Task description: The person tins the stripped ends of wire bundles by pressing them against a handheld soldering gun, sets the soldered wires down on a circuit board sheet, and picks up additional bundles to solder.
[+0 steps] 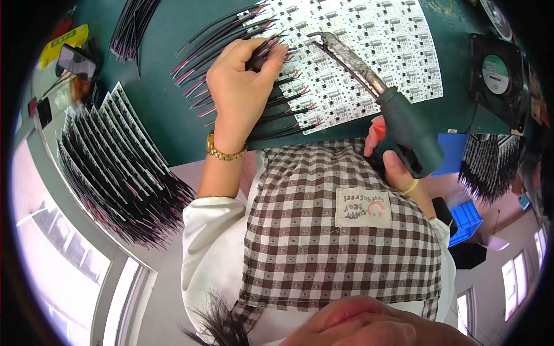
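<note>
A white panel of circuit boards (375,52) lies on the table, black cables with coloured wire ends along its left edge. Over that edge my left hand (239,86) is closed, thumb and fingers pinching a black cable (271,43) whose bared ends point at the boards. My right hand (389,153) is wrapped round the dark green handle of a soldering gun (412,130), a finger at its red trigger. Its metal barrel slants up and left, and the bent tip hangs over the panel, right of the pinched cable. Whether the tip touches the panel I cannot tell.
At the left stands a stack of wired board panels (115,161), cables hanging down. A bundle of black cables (133,29) lies at the back left of the green table (167,115), with a phone (78,62) farther left. On the right are a black fan (499,81) and a blue crate (466,222).
</note>
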A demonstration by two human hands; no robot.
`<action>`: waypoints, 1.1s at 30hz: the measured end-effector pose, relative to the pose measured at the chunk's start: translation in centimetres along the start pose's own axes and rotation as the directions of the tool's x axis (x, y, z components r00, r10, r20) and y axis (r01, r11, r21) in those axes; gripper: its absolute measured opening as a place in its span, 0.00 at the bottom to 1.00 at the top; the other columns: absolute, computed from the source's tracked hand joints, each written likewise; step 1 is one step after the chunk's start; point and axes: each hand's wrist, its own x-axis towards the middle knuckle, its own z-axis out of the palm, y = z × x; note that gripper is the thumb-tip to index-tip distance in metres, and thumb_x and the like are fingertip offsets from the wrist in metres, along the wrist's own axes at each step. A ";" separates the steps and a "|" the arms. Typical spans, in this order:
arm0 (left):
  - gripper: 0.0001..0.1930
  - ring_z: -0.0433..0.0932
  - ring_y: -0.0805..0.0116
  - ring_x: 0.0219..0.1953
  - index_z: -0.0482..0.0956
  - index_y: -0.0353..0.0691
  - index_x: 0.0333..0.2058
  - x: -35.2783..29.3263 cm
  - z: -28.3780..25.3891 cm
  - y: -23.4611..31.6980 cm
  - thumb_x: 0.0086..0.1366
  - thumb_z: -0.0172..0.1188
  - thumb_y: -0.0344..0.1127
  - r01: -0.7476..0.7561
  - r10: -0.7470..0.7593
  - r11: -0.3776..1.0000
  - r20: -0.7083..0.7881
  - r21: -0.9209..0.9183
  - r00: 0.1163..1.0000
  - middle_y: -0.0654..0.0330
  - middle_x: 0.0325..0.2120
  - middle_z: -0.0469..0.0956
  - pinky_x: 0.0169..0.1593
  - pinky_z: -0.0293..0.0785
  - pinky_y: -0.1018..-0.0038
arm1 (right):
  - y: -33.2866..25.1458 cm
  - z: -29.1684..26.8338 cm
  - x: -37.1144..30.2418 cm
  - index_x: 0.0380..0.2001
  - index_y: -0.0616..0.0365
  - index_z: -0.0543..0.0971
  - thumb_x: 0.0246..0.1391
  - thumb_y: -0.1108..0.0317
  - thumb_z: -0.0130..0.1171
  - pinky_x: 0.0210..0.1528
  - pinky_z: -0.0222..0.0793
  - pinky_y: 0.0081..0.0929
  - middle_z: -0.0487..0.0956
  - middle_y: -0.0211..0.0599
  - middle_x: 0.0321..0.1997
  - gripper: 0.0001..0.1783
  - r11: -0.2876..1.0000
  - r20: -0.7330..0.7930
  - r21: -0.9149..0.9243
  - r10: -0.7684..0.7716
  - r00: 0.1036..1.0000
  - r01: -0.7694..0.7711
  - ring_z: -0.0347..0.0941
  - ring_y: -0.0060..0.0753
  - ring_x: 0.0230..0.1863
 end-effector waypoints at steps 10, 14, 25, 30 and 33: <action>0.08 0.71 0.75 0.17 0.79 0.36 0.25 0.0 0.5 0.4 0.46 0.68 0.29 -0.115 0.125 0.985 -0.069 0.126 0.990 0.62 0.18 0.74 0.22 0.67 0.80 | 0.2 -0.9 0.0 0.53 0.63 0.65 0.54 0.55 0.55 0.37 0.65 0.25 0.72 0.36 0.32 0.29 0.899 0.153 -0.411 -0.094 0.984 0.150 0.68 0.26 0.32; 0.07 0.72 0.74 0.17 0.78 0.37 0.24 0.0 0.5 0.7 0.45 0.68 0.29 -0.134 0.149 0.971 -0.068 0.196 0.986 0.62 0.19 0.75 0.22 0.69 0.79 | 0.2 -0.9 0.0 0.50 0.63 0.67 0.54 0.60 0.54 0.39 0.65 0.26 0.71 0.35 0.34 0.24 0.897 0.157 -0.425 -0.057 0.986 0.119 0.68 0.26 0.33; 0.07 0.72 0.73 0.17 0.79 0.38 0.23 0.0 0.6 0.6 0.44 0.67 0.29 -0.135 0.154 0.969 -0.081 0.210 0.985 0.61 0.19 0.76 0.22 0.69 0.79 | -0.2 -0.6 0.4 0.50 0.63 0.67 0.54 0.62 0.53 0.40 0.65 0.25 0.71 0.35 0.35 0.22 0.833 0.198 -0.514 -0.117 0.973 0.204 0.68 0.25 0.33; 0.07 0.73 0.73 0.16 0.79 0.38 0.23 0.0 0.6 0.5 0.44 0.67 0.29 -0.129 0.150 0.972 -0.094 0.197 0.984 0.61 0.18 0.76 0.21 0.69 0.79 | 1.0 -0.8 -0.5 0.52 0.62 0.67 0.54 0.55 0.56 0.39 0.64 0.26 0.72 0.34 0.35 0.28 0.881 0.123 -0.451 -0.096 0.988 0.142 0.68 0.25 0.33; 0.07 0.73 0.73 0.16 0.79 0.38 0.23 0.0 0.7 0.2 0.44 0.67 0.30 -0.141 0.161 0.974 -0.101 0.180 0.982 0.61 0.18 0.76 0.21 0.69 0.79 | 0.8 -0.6 -0.6 0.54 0.61 0.66 0.53 0.50 0.58 0.39 0.64 0.27 0.72 0.33 0.35 0.32 0.930 0.067 -0.366 -0.014 0.998 0.038 0.68 0.25 0.33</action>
